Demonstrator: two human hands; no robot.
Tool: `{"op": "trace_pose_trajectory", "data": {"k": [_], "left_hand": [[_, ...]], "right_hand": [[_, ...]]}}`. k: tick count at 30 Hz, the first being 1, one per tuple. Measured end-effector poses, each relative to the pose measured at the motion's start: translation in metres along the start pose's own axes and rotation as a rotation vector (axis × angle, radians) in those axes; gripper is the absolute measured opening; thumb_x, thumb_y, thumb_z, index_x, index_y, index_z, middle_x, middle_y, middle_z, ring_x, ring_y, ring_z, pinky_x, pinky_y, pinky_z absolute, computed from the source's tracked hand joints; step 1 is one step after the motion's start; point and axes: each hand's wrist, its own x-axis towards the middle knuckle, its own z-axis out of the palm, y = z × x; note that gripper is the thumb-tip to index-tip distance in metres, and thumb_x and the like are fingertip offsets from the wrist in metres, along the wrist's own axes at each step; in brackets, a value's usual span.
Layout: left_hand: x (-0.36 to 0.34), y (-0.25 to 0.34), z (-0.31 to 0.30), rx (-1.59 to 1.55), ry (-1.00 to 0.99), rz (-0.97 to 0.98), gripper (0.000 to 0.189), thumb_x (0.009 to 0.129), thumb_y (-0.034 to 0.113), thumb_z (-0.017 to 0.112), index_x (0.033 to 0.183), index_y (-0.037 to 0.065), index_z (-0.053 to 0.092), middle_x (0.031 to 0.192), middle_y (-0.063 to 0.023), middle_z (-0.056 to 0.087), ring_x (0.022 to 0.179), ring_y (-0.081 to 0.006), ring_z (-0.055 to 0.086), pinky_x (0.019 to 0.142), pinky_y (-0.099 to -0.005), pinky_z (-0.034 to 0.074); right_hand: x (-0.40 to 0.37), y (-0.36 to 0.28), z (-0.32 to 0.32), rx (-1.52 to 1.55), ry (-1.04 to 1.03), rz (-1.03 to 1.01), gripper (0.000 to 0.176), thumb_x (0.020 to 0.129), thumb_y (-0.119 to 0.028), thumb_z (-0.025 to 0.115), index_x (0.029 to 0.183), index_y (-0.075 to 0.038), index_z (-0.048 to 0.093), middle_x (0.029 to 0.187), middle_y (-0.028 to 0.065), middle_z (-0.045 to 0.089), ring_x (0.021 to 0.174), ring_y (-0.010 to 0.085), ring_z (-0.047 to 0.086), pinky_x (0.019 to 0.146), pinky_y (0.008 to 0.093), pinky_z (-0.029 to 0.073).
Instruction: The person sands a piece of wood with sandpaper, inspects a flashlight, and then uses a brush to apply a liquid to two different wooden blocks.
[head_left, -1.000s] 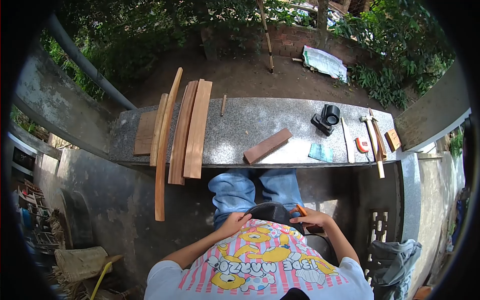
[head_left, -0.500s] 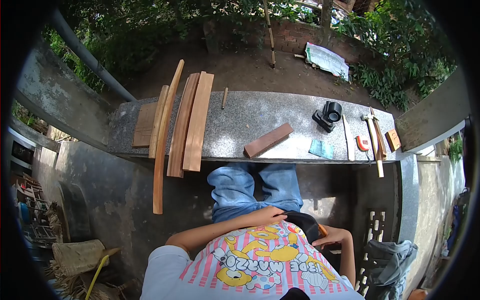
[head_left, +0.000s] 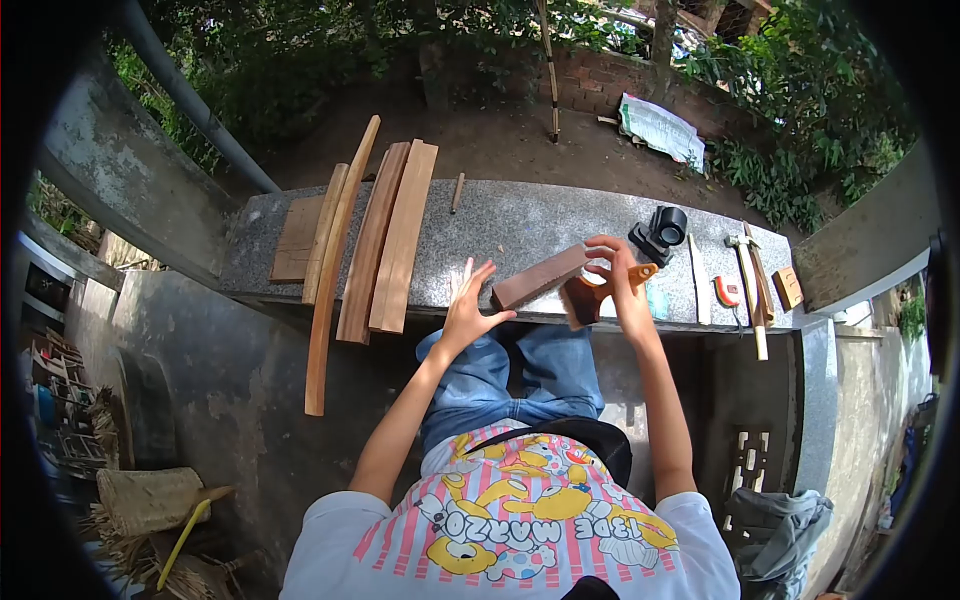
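My right hand point(head_left: 622, 292) is over the front part of the stone bench point(head_left: 520, 215), closed around a paintbrush point(head_left: 588, 300) with an orange-brown handle. The brush's bristles point down and to the left. A reddish-brown rectangular block point(head_left: 540, 278) lies slantwise on the bench, its right end close to my right fingertips. At the block's left end is my left hand point(head_left: 468, 312), fingers spread and holding nothing. A blue-green sheet point(head_left: 657, 301) lies partly hidden behind my right hand.
Long wooden strips point(head_left: 402, 240) and a flat board point(head_left: 297, 238) lie on the left, some overhanging the front edge. Toward the right are a black device point(head_left: 660, 232), a tape measure point(head_left: 726, 290), a hammer point(head_left: 745, 270) and a small orange-brown block point(head_left: 789, 288). A short stick point(head_left: 458, 192) lies farther back.
Both hands have risen from the black bag at my waist to the bench. The paintbrush, whose orange handle showed at the bag, is now in my right hand above the bench.
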Motion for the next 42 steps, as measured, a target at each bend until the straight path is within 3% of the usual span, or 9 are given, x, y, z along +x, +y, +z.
{"op": "trace_pose_trajectory", "data": {"k": [2,4,6,13,21,28,32,38,42], "left_hand": [[0.007,-0.004,-0.001,0.006,-0.113,0.027,0.082,0.067,0.027,0.087,0.135,0.002,0.048,0.144,-0.0208,0.045,0.138,-0.0348,0.038,0.114,-0.0430,0.029],[0.010,-0.010,-0.002,-0.473,-0.198,-0.263,0.068,0.070,0.019,0.086,0.126,-0.004,0.054,0.142,-0.0207,0.048,0.134,-0.0304,0.044,0.112,-0.0394,0.032],[0.010,-0.020,-0.008,-0.499,-0.198,-0.198,0.065,0.072,0.010,0.083,0.128,-0.005,0.053,0.142,-0.0195,0.049,0.128,-0.0246,0.051,0.109,-0.0357,0.036],[0.015,-0.024,-0.017,-0.630,-0.285,-0.298,0.065,0.072,0.008,0.083,0.129,-0.002,0.053,0.144,-0.0184,0.046,0.131,-0.0225,0.047,0.111,-0.0342,0.034],[0.011,-0.029,-0.012,-0.488,-0.206,-0.172,0.061,0.071,0.012,0.084,0.124,-0.002,0.057,0.137,-0.0199,0.053,0.125,-0.0252,0.054,0.113,-0.0360,0.031],[0.009,-0.034,-0.011,-0.599,-0.217,-0.279,0.058,0.072,0.011,0.081,0.123,-0.002,0.057,0.135,-0.0190,0.055,0.124,-0.0260,0.055,0.118,-0.0388,0.021],[0.010,-0.027,-0.014,-0.520,-0.196,-0.182,0.057,0.071,0.010,0.082,0.121,-0.003,0.058,0.130,-0.0155,0.060,0.123,-0.0255,0.056,0.118,-0.0398,0.023],[0.013,-0.019,-0.019,-0.453,-0.183,-0.151,0.054,0.071,0.010,0.081,0.120,0.001,0.060,0.122,-0.0136,0.064,0.111,-0.0254,0.063,0.116,-0.0419,0.026],[0.012,-0.017,-0.018,-0.423,-0.197,-0.180,0.052,0.071,0.010,0.081,0.119,0.004,0.062,0.117,-0.0132,0.065,0.109,-0.0244,0.063,0.105,-0.0365,0.041]], "right_hand": [[0.024,0.022,0.027,-0.143,0.074,-0.039,0.053,0.104,-0.048,0.032,0.099,-0.003,0.060,0.094,0.0052,0.059,0.085,0.0096,0.051,0.074,0.0251,0.042],[0.039,0.043,0.050,-0.096,0.086,0.128,0.051,0.101,-0.044,0.046,0.081,0.000,0.061,0.059,0.0013,0.057,0.054,0.0115,0.053,0.051,0.0276,0.040],[0.043,0.052,0.068,-0.075,0.037,0.181,0.042,0.098,-0.038,0.056,0.083,0.000,0.062,0.058,0.0012,0.059,0.050,0.0104,0.056,0.045,0.0256,0.041],[0.043,0.083,0.045,0.071,-0.045,0.339,0.027,0.091,-0.027,0.068,0.083,-0.003,0.062,0.062,0.0025,0.063,0.050,0.0072,0.058,0.044,0.0189,0.042],[0.021,0.060,-0.048,-0.208,0.417,0.014,0.022,0.096,-0.015,0.060,0.079,-0.001,0.058,0.060,0.0007,0.059,0.051,0.0029,0.051,0.044,0.0193,0.036],[0.023,0.056,0.072,0.184,-0.052,0.358,0.027,0.094,-0.028,0.064,0.097,-0.002,0.060,0.069,0.0035,0.063,0.055,0.0068,0.057,0.046,0.0204,0.040],[0.016,0.094,0.026,0.171,0.117,0.394,0.023,0.094,-0.025,0.064,0.089,-0.003,0.061,0.068,0.0011,0.062,0.053,0.0049,0.054,0.046,0.0198,0.038],[0.012,0.080,-0.068,-0.354,0.582,0.031,0.027,0.096,-0.024,0.062,0.084,0.000,0.062,0.067,0.0015,0.062,0.057,0.0044,0.053,0.050,0.0196,0.039],[0.027,0.047,-0.005,0.030,0.303,0.129,0.024,0.095,-0.025,0.064,0.091,-0.001,0.061,0.073,0.0039,0.065,0.058,0.0057,0.057,0.052,0.0201,0.043]]}}
